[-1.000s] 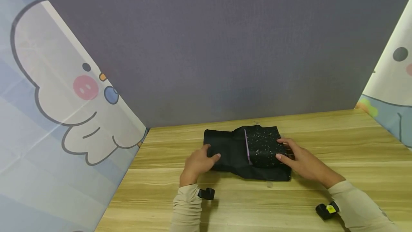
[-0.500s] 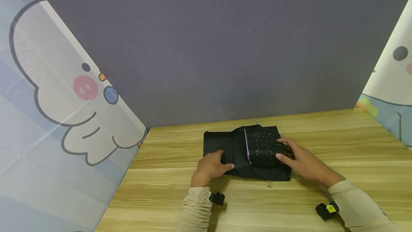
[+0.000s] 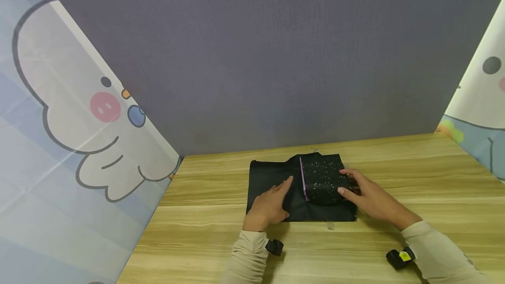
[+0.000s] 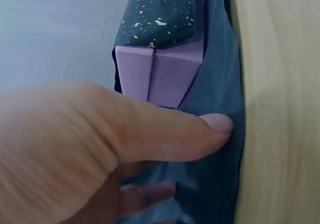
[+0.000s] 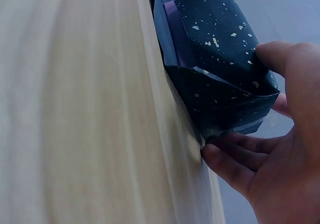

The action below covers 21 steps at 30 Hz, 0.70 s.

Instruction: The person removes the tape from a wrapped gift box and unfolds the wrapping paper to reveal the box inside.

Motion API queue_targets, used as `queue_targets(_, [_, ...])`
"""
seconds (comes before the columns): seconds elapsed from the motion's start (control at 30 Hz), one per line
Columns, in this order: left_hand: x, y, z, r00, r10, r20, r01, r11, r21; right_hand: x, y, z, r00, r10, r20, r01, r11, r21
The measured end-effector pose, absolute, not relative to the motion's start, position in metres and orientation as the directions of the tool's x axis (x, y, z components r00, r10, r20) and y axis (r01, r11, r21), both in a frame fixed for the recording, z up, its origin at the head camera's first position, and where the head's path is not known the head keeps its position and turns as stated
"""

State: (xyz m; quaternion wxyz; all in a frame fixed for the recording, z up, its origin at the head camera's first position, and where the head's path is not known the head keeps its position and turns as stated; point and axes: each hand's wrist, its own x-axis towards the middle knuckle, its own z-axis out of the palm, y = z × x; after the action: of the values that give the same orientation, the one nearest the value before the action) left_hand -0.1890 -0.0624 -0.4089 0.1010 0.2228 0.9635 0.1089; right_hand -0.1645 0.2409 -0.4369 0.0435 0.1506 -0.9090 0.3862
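Note:
A purple box (image 4: 172, 81) lies partly covered by black wrapping paper (image 3: 269, 173), whose folded-over flap (image 3: 325, 176) is speckled with pale flecks. In the head view the plain side of the paper spreads to the left of the box. My left hand (image 3: 270, 205) rests on that plain part with its fingers extended, just left of the box's bare purple end. At the right end of the box my right hand (image 3: 371, 196) holds the wrapped end. In the right wrist view its thumb (image 5: 275, 56) is on top and its fingers bend under the end.
The paper lies on a wood-grain table (image 3: 205, 240). A grey wall panel (image 3: 276, 65) rises behind it. Cartoon-printed sheets (image 3: 79, 100) stand at left and right. A black device (image 3: 274, 246) is strapped to each wrist.
My left hand has slid right along the paper from its left edge toward the box, and the paper's left part now lies flatter. The right hand and the box have stayed in place.

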Motion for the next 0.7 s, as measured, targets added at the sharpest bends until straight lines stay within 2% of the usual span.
queue_targets(0.2, [-0.1861,-0.0598,-0.4104,-0.845,0.516,-0.140,0.448,0.827,0.341,-0.1640,0.2365,-0.4363,-0.942,-0.240,0.235,-0.335,0.624,-0.706])
queue_targets(0.53, [-0.1854,-0.0576,-0.4108,-0.831,0.552,-0.067,0.498,0.793,0.352,-0.1639,0.2332,-0.4360,-0.932,-0.257,0.254,-0.361,0.652,-0.667])
queue_targets(0.7, [-0.1860,-0.0554,-0.4146,-0.831,0.554,-0.046,0.508,0.791,0.342,-0.1641,0.2345,-0.4366,-0.948,-0.236,0.213,-0.318,0.659,-0.682])
